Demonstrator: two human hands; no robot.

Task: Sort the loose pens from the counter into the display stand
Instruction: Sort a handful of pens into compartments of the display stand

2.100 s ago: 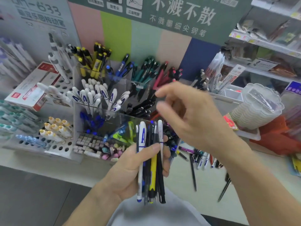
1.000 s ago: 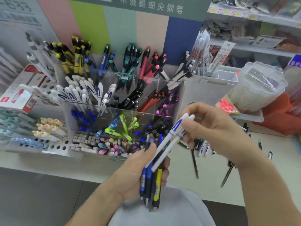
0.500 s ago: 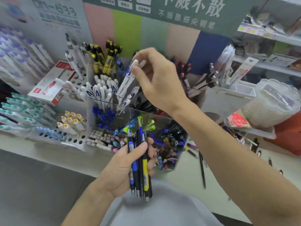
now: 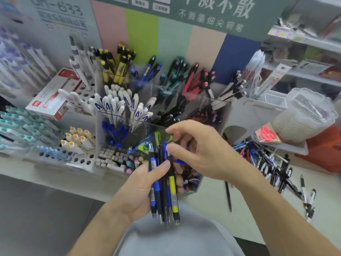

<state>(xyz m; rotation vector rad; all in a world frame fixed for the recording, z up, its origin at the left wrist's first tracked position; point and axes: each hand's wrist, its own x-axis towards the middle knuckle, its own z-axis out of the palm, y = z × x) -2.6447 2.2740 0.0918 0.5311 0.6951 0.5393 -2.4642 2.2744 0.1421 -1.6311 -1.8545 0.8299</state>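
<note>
Blue pen tops (image 4: 164,145) vanish behind right hand's fingers (image 4: 177,149).

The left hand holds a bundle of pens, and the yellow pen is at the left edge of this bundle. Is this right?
Not quite. In the head view the left hand does hold the bundle, but the yellow pen is at the bundle's right edge; a blue pen is at the left.

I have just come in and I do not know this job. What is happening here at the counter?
A person is sorting pens into the clear display stand. The left hand grips a bundle of pens, blue, dark and one yellow. The right hand reaches to the top of that bundle, fingers relaxed, holding nothing. A pile of loose pens lies on the counter to the right.
</note>
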